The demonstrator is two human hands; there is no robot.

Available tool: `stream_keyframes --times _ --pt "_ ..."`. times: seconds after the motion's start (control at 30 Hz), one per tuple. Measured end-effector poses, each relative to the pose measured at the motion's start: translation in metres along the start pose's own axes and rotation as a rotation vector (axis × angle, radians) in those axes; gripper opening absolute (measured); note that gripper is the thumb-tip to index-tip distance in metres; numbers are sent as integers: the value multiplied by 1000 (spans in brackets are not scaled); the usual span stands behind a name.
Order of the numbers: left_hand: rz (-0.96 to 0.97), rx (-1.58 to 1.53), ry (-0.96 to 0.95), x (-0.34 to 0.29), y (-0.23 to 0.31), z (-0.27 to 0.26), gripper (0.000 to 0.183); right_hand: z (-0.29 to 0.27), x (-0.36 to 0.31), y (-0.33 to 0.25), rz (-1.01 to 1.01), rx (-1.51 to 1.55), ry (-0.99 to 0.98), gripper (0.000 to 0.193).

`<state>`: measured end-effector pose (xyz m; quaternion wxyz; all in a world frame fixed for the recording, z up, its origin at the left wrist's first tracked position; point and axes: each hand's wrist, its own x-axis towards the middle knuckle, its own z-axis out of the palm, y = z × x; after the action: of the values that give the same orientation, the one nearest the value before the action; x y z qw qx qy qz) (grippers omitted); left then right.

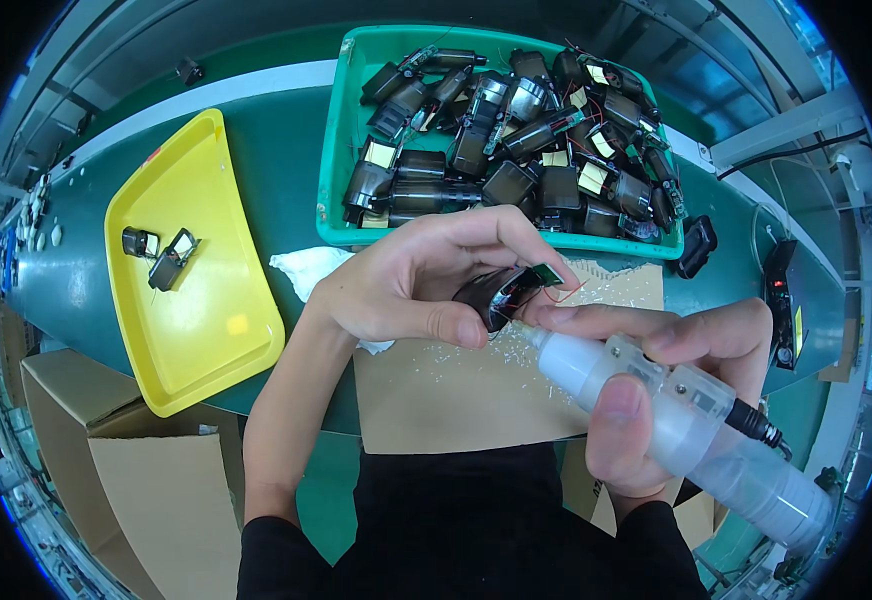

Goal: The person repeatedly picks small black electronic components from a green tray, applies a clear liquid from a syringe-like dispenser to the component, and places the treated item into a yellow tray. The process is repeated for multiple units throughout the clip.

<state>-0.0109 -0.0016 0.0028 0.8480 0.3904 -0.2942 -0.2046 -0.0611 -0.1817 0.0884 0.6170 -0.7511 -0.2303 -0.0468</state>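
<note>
My left hand [406,285] is closed around a dark, glossy plastic housing [497,298]. A small green circuit board [548,274] and thin red wires show at the housing's end, by my fingertips. My right hand [646,390] grips a thick, whitish translucent cylindrical tool [596,378], which has a clear block on its side and a black cable [754,423]. The tool's narrow tip points up and left at the lower edge of the housing; whether it touches cannot be made out. Both hands are over a brown cardboard sheet [436,400] strewn with small white bits.
A green bin [328,190] full of similar dark housings stands beyond my hands. To the left lies a yellow tray [181,350] with a few dark parts. A white cloth [311,268], an open carton [161,480], a black part [696,247] and a black device [782,300] surround the work.
</note>
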Motion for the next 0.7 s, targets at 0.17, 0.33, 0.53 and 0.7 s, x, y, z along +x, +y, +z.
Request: stream_keyframes --times 0.17,0.33,0.53,0.7 --pt "9 10 -19 0 0 0 60 9 -3 -1 51 31 137 44" --pt "-13 -15 -25 -1 2 -1 61 13 -3 1 72 20 192 48" --pt "-3 -29 -28 -2 2 -1 59 14 -3 -2 95 28 206 52" --pt "8 -26 -41 -2 0 -2 59 15 -3 -3 112 33 215 52"
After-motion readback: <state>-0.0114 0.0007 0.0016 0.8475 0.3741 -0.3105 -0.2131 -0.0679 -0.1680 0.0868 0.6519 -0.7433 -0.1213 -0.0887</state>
